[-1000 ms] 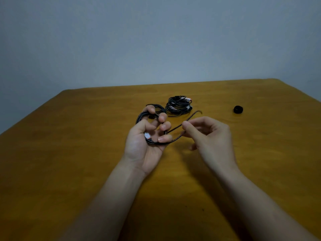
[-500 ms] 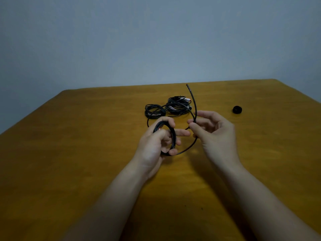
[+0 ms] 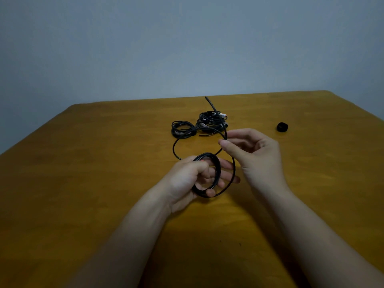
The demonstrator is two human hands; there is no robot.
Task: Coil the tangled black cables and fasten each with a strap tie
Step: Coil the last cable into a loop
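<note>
My left hand [image 3: 193, 179] grips a small coil of black cable [image 3: 217, 169] above the middle of the wooden table [image 3: 83, 183]. The cable's loose tail arcs up from the coil to my right hand [image 3: 253, 156], which pinches it between thumb and forefinger; the tail's free end [image 3: 209, 103] sticks up beyond. A further loop of cable [image 3: 174, 146] hangs out to the left of the coil. Behind the hands lie two coiled black cable bundles, one on the left [image 3: 182, 128] and one on the right [image 3: 212, 121] with white plugs.
A small black roll of strap tie [image 3: 282, 127] lies on the table at the back right. A plain grey wall rises behind the table's far edge. The table's left edge runs diagonally toward me.
My left hand turned the coil from flat in the palm to upright. My right hand lifted the loose tail up and over, so its free end now points up.
</note>
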